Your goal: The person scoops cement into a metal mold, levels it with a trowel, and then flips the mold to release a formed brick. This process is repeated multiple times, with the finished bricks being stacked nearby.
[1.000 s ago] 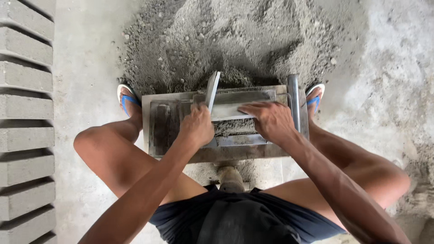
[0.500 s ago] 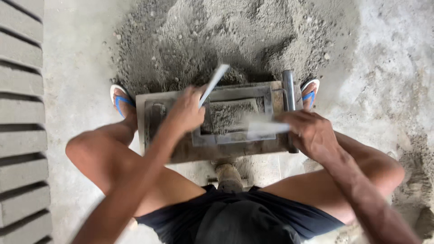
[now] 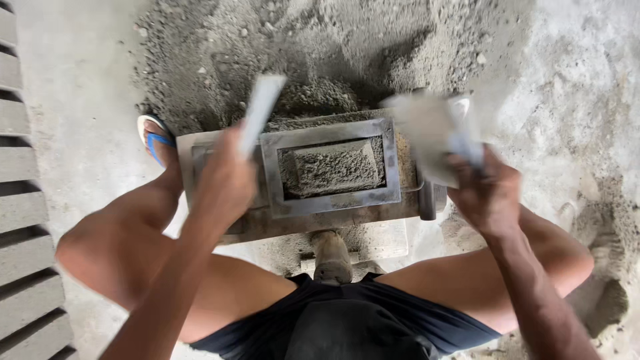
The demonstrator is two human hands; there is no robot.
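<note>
I squat over a metal block mould on the floor, its open middle packed with grey cement mix. My left hand is over the mould's left side, closed on a flat metal blade that points up and away. My right hand is off the mould's right end, gripping a flat grey metal plate, blurred by motion. A metal lever handle stands at the mould's right edge.
A big heap of grey cement mix lies just behind the mould. Finished grey blocks sit in a row along the left edge. My foot in a blue sandal is left of the mould. A wooden post stands between my knees.
My right hand has drawn the flat plate off the mould's top and out to the right, uncovering the packed mix. My left hand with the blade shifted slightly left.
</note>
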